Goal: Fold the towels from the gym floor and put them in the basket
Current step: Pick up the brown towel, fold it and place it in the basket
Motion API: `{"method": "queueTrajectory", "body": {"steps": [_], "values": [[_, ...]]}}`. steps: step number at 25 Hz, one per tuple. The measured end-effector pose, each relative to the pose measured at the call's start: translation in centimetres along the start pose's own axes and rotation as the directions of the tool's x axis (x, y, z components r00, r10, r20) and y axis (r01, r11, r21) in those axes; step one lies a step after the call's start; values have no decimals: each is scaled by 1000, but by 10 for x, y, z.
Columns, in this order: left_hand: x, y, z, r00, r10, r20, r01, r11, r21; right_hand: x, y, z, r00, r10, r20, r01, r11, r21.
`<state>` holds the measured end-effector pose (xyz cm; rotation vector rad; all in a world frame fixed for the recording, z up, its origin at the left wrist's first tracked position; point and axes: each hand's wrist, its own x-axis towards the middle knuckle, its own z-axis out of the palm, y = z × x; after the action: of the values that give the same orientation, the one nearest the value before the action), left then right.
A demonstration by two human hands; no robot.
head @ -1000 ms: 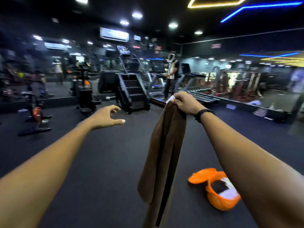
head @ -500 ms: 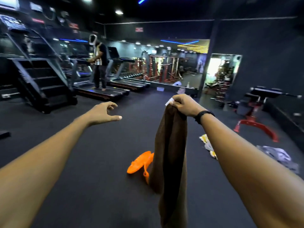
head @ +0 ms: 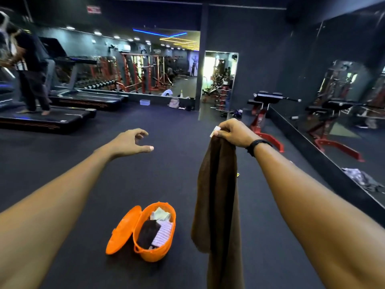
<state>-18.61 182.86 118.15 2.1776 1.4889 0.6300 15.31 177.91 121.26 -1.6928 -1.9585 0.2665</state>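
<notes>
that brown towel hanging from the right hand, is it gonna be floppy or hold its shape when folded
Probably floppy: the brown towel hangs straight down in soft vertical folds from the right hand. Likely light, since a pinch at one top edge carries it. It will likely need the free left hand to fold.

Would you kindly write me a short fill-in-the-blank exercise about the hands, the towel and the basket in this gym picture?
1. The long brown towel hangs from the ____ hand.
2. The left hand holds ____.
3. The oval plastic basket on the dark floor is ____ in colour.
4. Its hinged lid is ____.

Missing words: right; nothing; orange; open
</notes>
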Motion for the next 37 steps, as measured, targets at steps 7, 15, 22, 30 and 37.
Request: {"method": "queueTrajectory", "body": {"steps": [7, 15, 22, 30, 37], "values": [[142, -8, 31, 1000, 9, -20, -9, 1000, 15, 124, 80, 14, 997, -72, 25, 73, 997, -25], [265, -15, 24, 976, -140, -165, 136, 990, -32, 307, 84, 28, 900, -409, 151, 393, 911, 123], [294, -44, -3, 935, -261, -241, 254, 965, -59, 425, 33, 79, 730, -644, 231, 587, 763, 272], [305, -88, -24, 890, -392, -234, 333, 908, -254, 500, -39, 120, 494, -831, 258, 551, 528, 646], [289, -116, -23, 703, -701, -118, 709, 703, 50, 568, -59, 133, 528, -848, 50, 514, 365, 776]]}}
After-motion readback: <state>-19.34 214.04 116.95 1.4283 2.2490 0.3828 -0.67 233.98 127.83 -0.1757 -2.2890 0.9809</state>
